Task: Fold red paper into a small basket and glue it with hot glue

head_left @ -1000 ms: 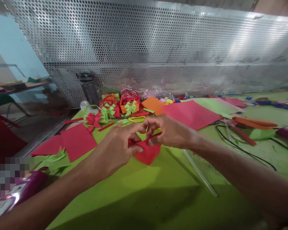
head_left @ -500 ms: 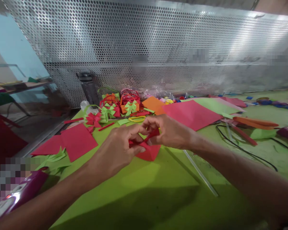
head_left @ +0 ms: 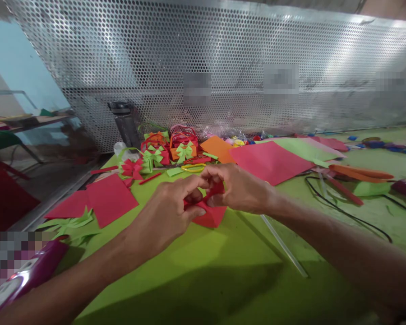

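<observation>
A folded piece of red paper (head_left: pixel 211 216) is between my two hands, over the middle of the green table (head_left: pixel 189 280). My left hand (head_left: pixel 171 205) pinches its left side between thumb and fingers. On the right side, my right hand (head_left: pixel 238 189) grips the paper with bent fingers, its fingertips close to those of my left hand. Part of the paper is hidden behind the fingers. Just beyond the hands lie yellow-handled scissors (head_left: pixel 193 168). A clear glue stick (head_left: pixel 284 246) rests on the table to the right of the paper.
Red sheets (head_left: pixel 111 198) and green cut strips (head_left: pixel 83 223) lie at left. Small paper bags with bows (head_left: pixel 184 151) stand at the back beside a dark bottle (head_left: pixel 124 124). A large red sheet (head_left: pixel 270 160), orange-handled scissors (head_left: pixel 362 172) and a black cord (head_left: pixel 345 214) are at right.
The fingers have shifted slightly on the red paper. Both hands otherwise stay in nearly the same place.
</observation>
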`<state>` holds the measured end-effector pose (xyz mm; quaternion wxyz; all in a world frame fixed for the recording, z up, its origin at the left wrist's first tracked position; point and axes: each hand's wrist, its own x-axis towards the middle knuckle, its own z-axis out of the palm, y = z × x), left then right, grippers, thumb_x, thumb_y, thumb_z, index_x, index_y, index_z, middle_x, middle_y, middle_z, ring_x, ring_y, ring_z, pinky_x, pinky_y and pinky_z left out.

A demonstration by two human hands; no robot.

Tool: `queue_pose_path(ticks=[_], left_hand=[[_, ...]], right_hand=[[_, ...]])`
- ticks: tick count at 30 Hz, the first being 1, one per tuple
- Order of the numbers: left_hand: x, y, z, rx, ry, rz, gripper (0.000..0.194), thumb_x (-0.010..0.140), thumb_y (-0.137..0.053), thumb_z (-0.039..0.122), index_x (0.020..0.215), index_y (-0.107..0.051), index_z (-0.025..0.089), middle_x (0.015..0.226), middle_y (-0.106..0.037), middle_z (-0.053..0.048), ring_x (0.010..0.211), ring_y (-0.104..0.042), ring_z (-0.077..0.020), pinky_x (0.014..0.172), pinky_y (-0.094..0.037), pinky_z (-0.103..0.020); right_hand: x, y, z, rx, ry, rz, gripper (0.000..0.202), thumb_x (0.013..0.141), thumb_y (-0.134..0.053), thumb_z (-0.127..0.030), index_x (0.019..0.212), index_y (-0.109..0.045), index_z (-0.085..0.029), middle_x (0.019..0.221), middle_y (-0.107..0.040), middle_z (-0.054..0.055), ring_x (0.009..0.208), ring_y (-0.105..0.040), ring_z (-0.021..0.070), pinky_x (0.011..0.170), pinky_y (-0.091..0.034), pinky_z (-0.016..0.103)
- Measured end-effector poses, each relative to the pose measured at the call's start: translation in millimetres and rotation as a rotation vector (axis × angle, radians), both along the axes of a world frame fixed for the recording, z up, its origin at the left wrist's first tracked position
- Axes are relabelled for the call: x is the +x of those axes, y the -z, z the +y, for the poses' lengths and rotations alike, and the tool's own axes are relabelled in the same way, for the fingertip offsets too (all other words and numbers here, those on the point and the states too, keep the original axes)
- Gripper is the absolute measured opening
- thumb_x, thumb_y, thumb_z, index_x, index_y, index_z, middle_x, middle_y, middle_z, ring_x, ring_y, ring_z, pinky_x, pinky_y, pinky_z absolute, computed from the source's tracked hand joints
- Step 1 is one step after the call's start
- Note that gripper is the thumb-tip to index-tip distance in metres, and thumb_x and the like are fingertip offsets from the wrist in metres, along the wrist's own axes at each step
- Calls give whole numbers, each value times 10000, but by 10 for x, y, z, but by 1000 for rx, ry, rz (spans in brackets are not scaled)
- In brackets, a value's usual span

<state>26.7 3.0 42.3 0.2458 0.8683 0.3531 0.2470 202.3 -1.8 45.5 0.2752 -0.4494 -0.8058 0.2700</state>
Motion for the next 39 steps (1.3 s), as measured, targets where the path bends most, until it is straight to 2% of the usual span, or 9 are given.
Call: queue_pose_path(ticks=[4, 11, 17, 21, 29, 39], left_hand=[[1, 6, 10, 45, 5, 18, 245, 725, -540, 115, 952, -565, 203, 776, -648, 15, 652, -586, -120, 606, -443, -233], [0, 3, 5, 56, 15, 23, 269, 729, -553, 120, 985, -549, 201, 840, -650, 4, 715, -594, -134, 649, -447, -244], [15, -31, -30, 160, 11, 69, 141, 709, -582, 84, 799, -568, 192, 804, -645, 21, 686, -569, -115, 644, -417, -221], [18, -28, -32, 183, 8, 83, 148, 715, -579, 92, 812, -561, 203, 802, -644, 18, 689, -568, -127, 638, -414, -229], [12, 14, -24, 172, 29, 67, 181, 731, -589, 116, 883, -575, 214, 813, -649, 11, 688, -577, -132, 630, -415, -232], [-1, -24, -43, 99, 55, 54, 146, 753, -585, 147, 887, -578, 206, 829, -665, 11, 719, -605, -135, 651, -433, -232]], right_hand=[[-12, -15, -21, 34, 25, -46, 230, 659, -588, -111, 876, -538, -170, 789, -617, -3, 689, -547, 120, 570, -365, 225], [-38, -51, -60, 75, 85, -122, 289, 659, -585, -94, 933, -539, -173, 760, -625, -4, 663, -541, 123, 559, -343, 229], [-71, -76, -86, 77, 117, -153, 279, 664, -588, -90, 931, -549, -163, 771, -646, 8, 673, -559, 129, 574, -347, 230], [-55, -59, -73, 45, 93, -132, 253, 687, -571, -99, 927, -538, -172, 755, -652, -2, 665, -568, 125, 574, -347, 226], [-51, -57, -71, 80, 67, -148, 221, 680, -581, -94, 883, -547, -174, 798, -662, 15, 720, -583, 144, 627, -370, 237], [-75, -88, -101, 144, 90, -225, 200, 671, -602, -117, 848, -530, -175, 776, -646, 17, 700, -564, 152, 612, -353, 251]])
